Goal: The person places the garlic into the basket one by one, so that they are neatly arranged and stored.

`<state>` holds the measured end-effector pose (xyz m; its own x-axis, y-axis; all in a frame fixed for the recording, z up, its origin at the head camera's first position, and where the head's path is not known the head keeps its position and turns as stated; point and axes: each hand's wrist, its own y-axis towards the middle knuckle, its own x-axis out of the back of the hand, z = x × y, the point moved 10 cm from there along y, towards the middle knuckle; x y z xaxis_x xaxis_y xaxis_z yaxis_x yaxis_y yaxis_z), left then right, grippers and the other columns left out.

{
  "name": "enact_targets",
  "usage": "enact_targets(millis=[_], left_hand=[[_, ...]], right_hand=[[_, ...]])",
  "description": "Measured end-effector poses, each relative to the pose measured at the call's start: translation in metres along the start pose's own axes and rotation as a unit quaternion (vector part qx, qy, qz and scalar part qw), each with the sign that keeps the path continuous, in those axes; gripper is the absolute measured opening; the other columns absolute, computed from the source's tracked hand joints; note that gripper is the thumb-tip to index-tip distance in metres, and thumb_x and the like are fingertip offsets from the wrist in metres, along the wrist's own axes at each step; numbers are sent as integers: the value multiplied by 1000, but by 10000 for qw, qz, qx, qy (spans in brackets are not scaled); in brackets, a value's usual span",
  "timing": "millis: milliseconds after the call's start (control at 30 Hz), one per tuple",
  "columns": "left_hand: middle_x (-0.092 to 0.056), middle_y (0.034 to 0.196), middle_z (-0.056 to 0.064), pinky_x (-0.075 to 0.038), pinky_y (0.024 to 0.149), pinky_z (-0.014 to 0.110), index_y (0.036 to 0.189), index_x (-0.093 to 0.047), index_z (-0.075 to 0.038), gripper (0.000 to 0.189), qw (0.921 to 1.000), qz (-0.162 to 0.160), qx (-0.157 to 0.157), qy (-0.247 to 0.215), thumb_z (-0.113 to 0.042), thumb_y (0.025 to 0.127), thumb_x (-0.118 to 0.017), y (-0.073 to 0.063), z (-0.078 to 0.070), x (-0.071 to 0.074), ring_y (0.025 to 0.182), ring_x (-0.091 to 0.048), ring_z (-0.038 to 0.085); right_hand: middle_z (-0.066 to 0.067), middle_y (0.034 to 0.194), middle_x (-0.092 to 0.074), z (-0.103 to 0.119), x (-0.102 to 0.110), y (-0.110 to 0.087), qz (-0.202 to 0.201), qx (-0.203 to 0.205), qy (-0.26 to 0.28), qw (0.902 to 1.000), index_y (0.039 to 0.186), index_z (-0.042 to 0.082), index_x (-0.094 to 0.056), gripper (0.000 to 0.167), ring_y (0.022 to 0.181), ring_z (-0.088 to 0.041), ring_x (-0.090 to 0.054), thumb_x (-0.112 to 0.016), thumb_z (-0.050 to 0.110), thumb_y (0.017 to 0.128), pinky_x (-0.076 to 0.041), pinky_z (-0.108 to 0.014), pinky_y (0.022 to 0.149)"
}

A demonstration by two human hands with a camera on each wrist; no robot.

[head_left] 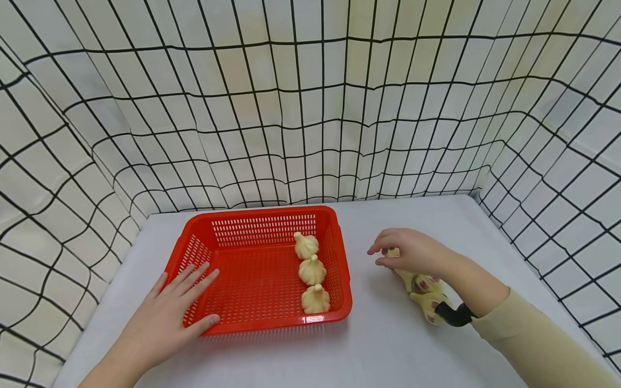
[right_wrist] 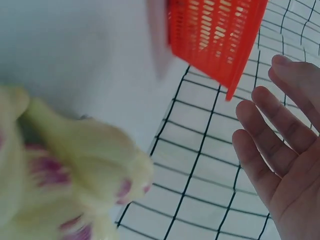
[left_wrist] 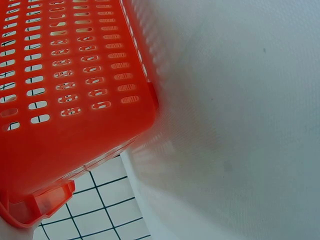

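Note:
A red perforated plastic basket (head_left: 257, 280) sits on the white table, left of centre. Three cream garlic bulbs (head_left: 315, 300) lie in a row along its right wall. My left hand (head_left: 162, 315) rests over the basket's left rim and front left corner, fingers spread and thumb over the front rim. To the right of the basket, my right hand (head_left: 407, 250) hovers above several garlic bulbs with purple patches (head_left: 429, 307), partly hidden by the hand and forearm. In the right wrist view its fingers (right_wrist: 267, 120) are loosely extended and hold nothing, apart from the blurred bulbs (right_wrist: 95, 155).
Black wire grid (head_left: 310, 102) backed with white sheeting stands behind the table and along both sides. White table surface (head_left: 368, 345) lies between the basket and the bulbs on the right. A black strap (head_left: 454, 313) is on my right wrist.

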<state>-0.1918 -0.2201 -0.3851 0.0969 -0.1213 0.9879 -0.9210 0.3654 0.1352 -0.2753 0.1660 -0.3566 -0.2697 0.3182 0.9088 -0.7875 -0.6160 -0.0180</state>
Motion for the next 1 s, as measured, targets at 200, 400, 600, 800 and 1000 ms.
enact_targets(millis=[200, 400, 600, 800, 1000], left_hand=[[-33, 159, 9, 20, 116, 40, 157, -32, -26, 86, 10000, -10, -12, 13, -67, 87, -60, 0, 0, -1, 141, -32, 40], [-34, 159, 9, 20, 116, 40, 157, -32, -26, 86, 10000, -70, -39, 19, -66, 87, -61, 0, 0, 0, 141, -33, 41], [-33, 159, 10, 20, 116, 39, 157, -31, -27, 85, 9999, -84, -59, 10, -66, 87, -61, -1, -1, 1, 141, -33, 40], [-34, 158, 10, 19, 117, 39, 157, -31, -27, 85, 9998, -167, -86, 13, -65, 87, -62, -1, -3, 3, 141, -34, 40], [-34, 158, 10, 20, 116, 37, 157, -32, -27, 85, 9999, -146, -67, 28, -65, 87, -62, -1, -3, 3, 141, -33, 40]], right_hand=[[9, 111, -65, -29, 0, -23, -31, -285, 61, 9996, 110, 26, -74, 20, 104, -16, -60, -73, 25, 91, -52, -44, 91], [5, 110, -66, -47, 0, -48, -7, -444, 276, 9986, 111, 18, -74, 20, 91, -14, -60, -72, 21, 91, -55, -36, 77], [5, 106, -66, -60, -4, -69, 7, -581, 304, 9978, 112, 17, -74, 23, 85, -9, -58, -75, 22, 89, -53, -29, 72], [9, 103, -63, -66, -11, -83, 64, -795, 129, 9967, 109, 21, -75, 21, 79, -6, -54, -75, 26, 89, -49, -24, 65], [14, 98, -61, -66, -16, -94, 148, -1104, -189, 9936, 105, 26, -74, 24, 79, -7, -53, -78, 36, 84, -48, -25, 63]])
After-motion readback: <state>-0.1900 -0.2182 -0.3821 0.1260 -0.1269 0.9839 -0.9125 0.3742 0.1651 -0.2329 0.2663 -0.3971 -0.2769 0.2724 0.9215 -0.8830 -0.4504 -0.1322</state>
